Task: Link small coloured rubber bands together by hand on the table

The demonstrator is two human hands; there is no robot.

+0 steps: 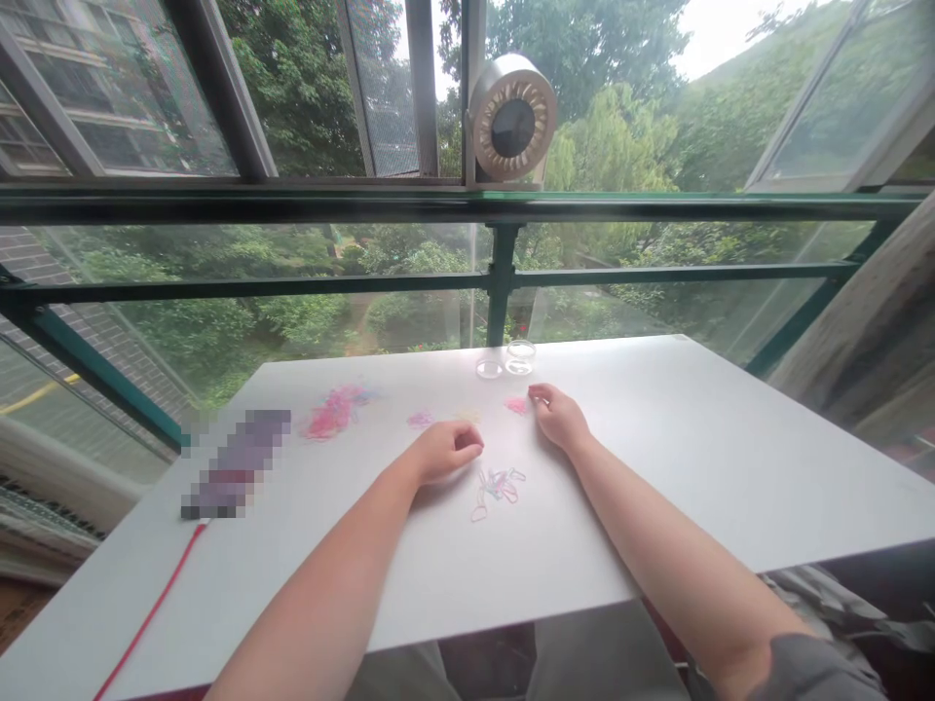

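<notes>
My left hand (445, 452) rests low over the white table, fingers curled in towards the thumb; whether anything small is between them is hidden. Just in front of it lies a loose cluster of thin pink, red and teal loops (500, 484), which look like small rubber bands. My right hand (561, 417) is beside a small pile of pink bands (516, 405), its fingers bent together at the pile's right edge. What they pinch, if anything, is too small to see. Beyond my left hand are a small purple-pink pile (421, 420) and a faint yellowish pile (467, 415).
A larger pink and multicoloured pile (337, 411) lies at the left. Clear round containers (520, 358) stand at the table's far edge. A blurred-out dark device (244, 458) with a red cable (157, 604) lies left. A round fan-like device (512, 122) is at the window.
</notes>
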